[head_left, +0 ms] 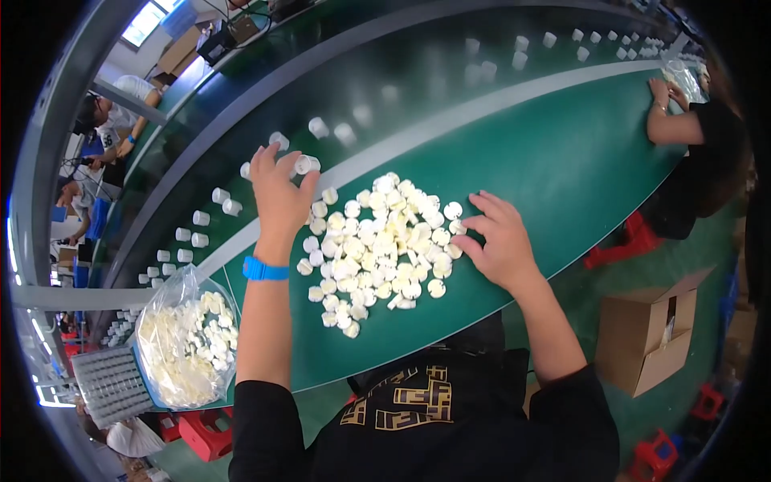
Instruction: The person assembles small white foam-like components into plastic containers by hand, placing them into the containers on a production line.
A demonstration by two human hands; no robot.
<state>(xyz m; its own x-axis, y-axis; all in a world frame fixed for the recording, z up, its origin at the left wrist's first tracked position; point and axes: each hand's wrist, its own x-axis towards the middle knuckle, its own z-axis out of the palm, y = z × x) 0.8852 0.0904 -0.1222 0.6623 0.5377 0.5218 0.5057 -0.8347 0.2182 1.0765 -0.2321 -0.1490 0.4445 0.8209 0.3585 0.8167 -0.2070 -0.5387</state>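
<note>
My left hand (277, 191), with a blue wristband, reaches over the edge of the conveyor. Thumb and index finger close around a small white plastic cup (307, 165), while the other fingers stay spread. Beside that hand, more white cups (319, 128) stand on the belt, some blurred. A loose heap of small, round, cream-white pieces (377, 245) covers the green table (554, 169) between my hands. At the heap's right edge my right hand (499, 241) is open, its fingers apart and curved near the outermost pieces; nothing shows in it.
A clear plastic bag (186, 345) of similar pieces lies left of my left forearm, next to a grey tray (112, 386). The dark conveyor belt (418, 92) curves along the far side. At right are a co-worker's arm (675, 127), an open cardboard box (634, 341) and red stools (654, 456).
</note>
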